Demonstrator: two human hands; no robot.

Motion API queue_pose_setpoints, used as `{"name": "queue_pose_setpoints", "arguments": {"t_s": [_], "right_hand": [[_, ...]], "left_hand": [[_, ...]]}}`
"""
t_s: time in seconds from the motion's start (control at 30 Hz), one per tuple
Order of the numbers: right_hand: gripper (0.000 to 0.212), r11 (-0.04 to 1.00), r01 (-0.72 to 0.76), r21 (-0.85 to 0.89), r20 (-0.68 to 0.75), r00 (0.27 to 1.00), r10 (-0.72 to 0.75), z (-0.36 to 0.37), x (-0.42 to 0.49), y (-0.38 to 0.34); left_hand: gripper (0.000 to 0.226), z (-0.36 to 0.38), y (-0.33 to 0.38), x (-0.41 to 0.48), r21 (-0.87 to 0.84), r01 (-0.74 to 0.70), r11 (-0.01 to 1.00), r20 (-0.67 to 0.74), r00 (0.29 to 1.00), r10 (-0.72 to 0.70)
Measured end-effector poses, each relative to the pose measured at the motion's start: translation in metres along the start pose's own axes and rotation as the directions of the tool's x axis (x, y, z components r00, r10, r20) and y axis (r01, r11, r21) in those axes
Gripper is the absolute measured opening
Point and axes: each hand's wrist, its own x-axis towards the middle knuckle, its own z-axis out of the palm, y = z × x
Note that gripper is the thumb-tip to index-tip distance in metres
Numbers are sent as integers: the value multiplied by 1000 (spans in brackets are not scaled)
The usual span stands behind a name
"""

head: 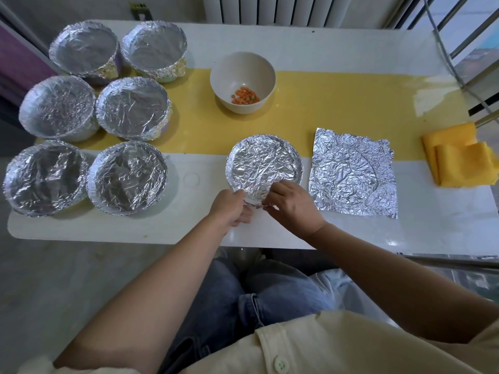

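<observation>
A foil-covered bowl (263, 164) stands near the table's front edge, in the middle. My left hand (229, 209) grips the foil at the bowl's near rim from the left. My right hand (290, 205) pinches the same foil edge from the right, fingers curled onto the crinkled rim. A loose, crumpled sheet of foil (353, 172) lies flat just right of the bowl. An uncovered white bowl (243, 82) with a few orange and green vegetable bits stands behind, on the yellow stripe.
Several foil-covered bowls (127, 178) fill the left part of the white table (337, 49). A folded yellow cloth (459, 155) lies at the right edge. A cable hangs at the far right. My knees are under the front edge.
</observation>
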Motion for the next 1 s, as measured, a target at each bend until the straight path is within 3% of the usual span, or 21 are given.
{"name": "queue_pose_setpoints", "arguments": {"t_s": [0.17,0.3,0.5,0.73,0.83,0.93,1.0], "right_hand": [[17,999,16,-28,-20,1000,-17,5,7,-10],[18,999,19,-49,3,1000,-19,9,9,-11],[18,999,-2,-41,10,1000,2,11,9,-12],[19,999,-32,-30,20,999,32,14,17,-18],[12,999,-32,-19,62,998,33,11,20,-21],[31,998,-52,-18,84,995,54,6,15,-14],[25,999,-33,-34,73,997,35,3,12,-11]], "left_hand": [[41,10,-8,-1,116,-35,993,-131,990,50],[35,10,-4,3,29,-25,999,-107,994,28],[44,4,-1,0,100,20,995,-39,999,-16],[31,0,-1,6,27,-56,998,-48,997,57],[34,-6,0,5,29,-71,997,-93,993,74],[44,-13,-3,6,57,-89,994,-169,981,97],[57,-15,-6,4,112,-78,991,-204,974,100]]}}
